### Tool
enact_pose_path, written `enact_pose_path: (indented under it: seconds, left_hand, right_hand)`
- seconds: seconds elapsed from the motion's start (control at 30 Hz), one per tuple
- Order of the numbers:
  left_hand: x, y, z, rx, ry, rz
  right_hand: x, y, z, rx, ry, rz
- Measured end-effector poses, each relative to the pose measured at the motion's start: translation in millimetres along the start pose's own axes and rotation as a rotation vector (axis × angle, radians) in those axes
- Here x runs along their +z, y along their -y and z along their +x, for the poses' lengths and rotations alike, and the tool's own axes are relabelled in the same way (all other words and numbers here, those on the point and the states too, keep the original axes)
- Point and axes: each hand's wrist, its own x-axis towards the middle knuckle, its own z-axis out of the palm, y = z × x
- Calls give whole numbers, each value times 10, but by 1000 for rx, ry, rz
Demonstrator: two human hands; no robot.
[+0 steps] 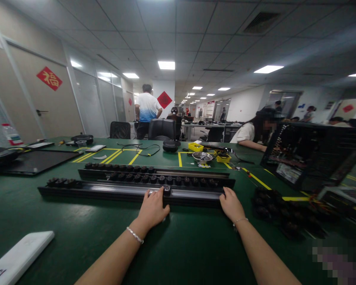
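Observation:
A long black channel-shaped rail [112, 192] lies crosswise on the green table, with a few small black knob-like parts [61, 182] at its left end. My left hand [153, 208] is at the middle of this rail, its fingers closed against a single small black part [166, 190] that sits in the channel. Around the rail's right end, my right hand [231, 205] has its fingers curled over the near edge. Just behind lie two similar rails, the middle one carrying a row of black parts [178, 180] and the far one [192, 173] filled along its left half.
To the right are a pile of black parts [280, 209] and an open computer case [311, 158]. A metal bowl [202, 157] and yellow trays [195, 147] stand at the back. A white slab-like object [23, 257] lies front left. A co-worker [252, 128] leans at the far right side.

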Motion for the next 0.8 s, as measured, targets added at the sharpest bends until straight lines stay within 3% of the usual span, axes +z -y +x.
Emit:
enact_pose_path:
  seconds: [0.8]
  left_hand:
    - [-15,-72,21,12,53,-23]
  right_hand:
    - [-12,-4,2,10,27,-18]
